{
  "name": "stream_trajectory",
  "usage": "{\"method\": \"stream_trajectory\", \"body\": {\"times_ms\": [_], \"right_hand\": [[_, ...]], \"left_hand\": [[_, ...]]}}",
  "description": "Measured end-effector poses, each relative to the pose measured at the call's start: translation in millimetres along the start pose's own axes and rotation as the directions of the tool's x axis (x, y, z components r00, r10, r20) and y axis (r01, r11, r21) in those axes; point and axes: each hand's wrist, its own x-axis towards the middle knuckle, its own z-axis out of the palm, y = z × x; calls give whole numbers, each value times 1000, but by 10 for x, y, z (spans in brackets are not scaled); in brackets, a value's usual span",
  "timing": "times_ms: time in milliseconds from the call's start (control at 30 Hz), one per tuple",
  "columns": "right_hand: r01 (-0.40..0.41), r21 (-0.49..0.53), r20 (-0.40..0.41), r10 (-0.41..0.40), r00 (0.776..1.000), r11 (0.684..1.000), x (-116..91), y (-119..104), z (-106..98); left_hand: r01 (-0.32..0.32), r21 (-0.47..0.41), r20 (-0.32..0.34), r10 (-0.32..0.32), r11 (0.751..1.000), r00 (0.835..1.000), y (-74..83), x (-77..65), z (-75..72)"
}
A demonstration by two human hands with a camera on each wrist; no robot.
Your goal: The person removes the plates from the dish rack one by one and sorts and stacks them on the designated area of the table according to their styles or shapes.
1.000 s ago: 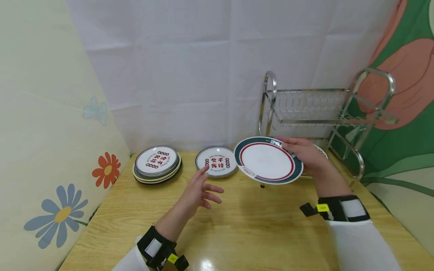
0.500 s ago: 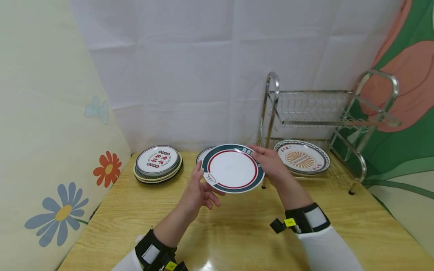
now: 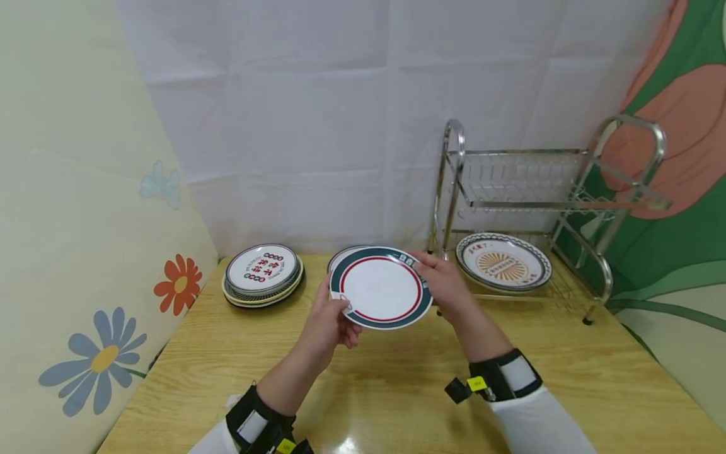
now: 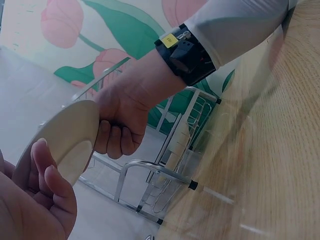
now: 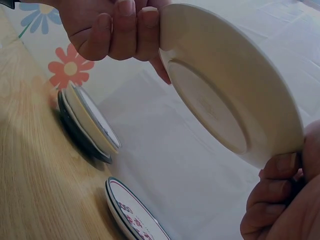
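A white plate (image 3: 381, 289) with a dark green rim and a red ring is held up over the table between both hands. My left hand (image 3: 324, 321) grips its left edge, thumb on top and fingers underneath. On the opposite side my right hand (image 3: 445, 287) pinches the far right edge. The right wrist view shows the plate's pale underside (image 5: 225, 85) with its raised foot ring, fingers curled at both ends. Behind the held plate, a plate with a dark rim line (image 3: 347, 253) lies on the table, mostly hidden in the head view.
At the back left stands a stack of plates (image 3: 262, 277), the top one printed with red characters. A two-tier metal dish rack (image 3: 524, 205) stands at the right, with a sunburst-patterned plate (image 3: 503, 263) on its lower tier. White cloth (image 3: 295, 126) hangs behind the wooden table (image 3: 397, 391).
The right hand has carried the green-rimmed plate leftward from in front of the rack. My left hand, earlier open and apart from it, has taken hold of its left edge.
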Motion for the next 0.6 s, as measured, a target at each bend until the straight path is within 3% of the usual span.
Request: {"method": "stream_trajectory", "body": {"times_ms": [333,600], "right_hand": [[-58,153,43,52,998,986,8,-11,-22],[-32,236,38,23,999,971,18,15,-50]], "left_hand": [[-33,13,-89,34,999,995,-4,80,-5],[-47,63,-195,59,997,979,82,349,-64]]}}
